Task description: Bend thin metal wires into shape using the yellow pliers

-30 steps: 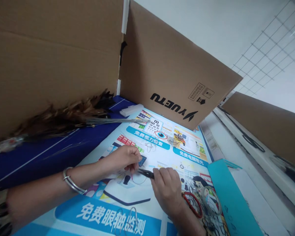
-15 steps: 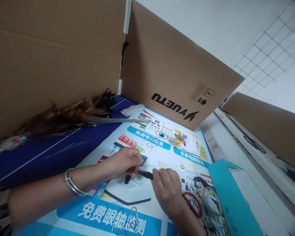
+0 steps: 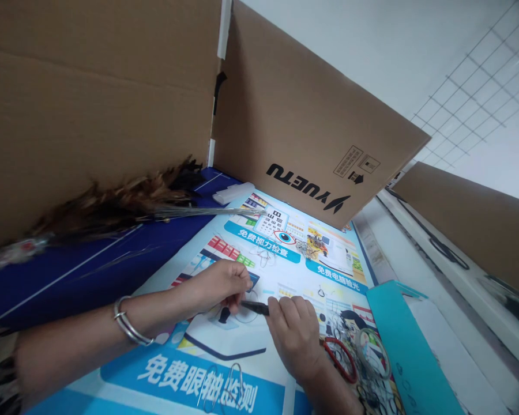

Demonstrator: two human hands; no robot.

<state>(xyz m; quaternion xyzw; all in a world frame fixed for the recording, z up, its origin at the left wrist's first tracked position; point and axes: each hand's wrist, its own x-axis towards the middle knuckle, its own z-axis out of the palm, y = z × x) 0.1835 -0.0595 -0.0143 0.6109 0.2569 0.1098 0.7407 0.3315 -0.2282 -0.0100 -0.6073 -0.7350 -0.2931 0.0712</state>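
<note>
Cardboard walls [image 3: 90, 115] box in the table on the left and far sides. Glossy printed poster [image 3: 337, 253] covers most of the top.

- **Right grip:** right hand [image 3: 296, 340] is wrapped closed round the handles of black needle-nose pliers [image 3: 256, 307], mid-table, nose pointing left.
- **Left grip:** left hand [image 3: 222, 285] meets the nose, thumb and fingertips pinched tight on a thin wire loop [image 3: 245, 316]. The wire is hairline, so the exact contact point is hard to make out.
- **Pliers jaws:** hidden behind the fingers, can't tell if they bite the wire.
- **Handling, my read:** the wire is light and springy, kinks easily and would skate on the glossy print. Best held close to the working point, fingers one side, plier nose the other. Pliers are rigid with matte grips, so low slip risk.
- **Left wrist:** metal bangle [image 3: 127, 323].
- **Outward:**
  - bent wire clips [image 3: 227, 386] at the near edge
  - small tangle of wire pieces [image 3: 305, 249] toward the far edge
  - red ring [image 3: 339, 357] among more loops by the right wrist
  - teal card [image 3: 402, 346] at the right edge
- **Left edge:** brown feather duster [image 3: 112, 207], soft and bushy, lies on the blue surface [image 3: 69, 271].
- **Far corner:** white plastic block [image 3: 233, 193].
</note>
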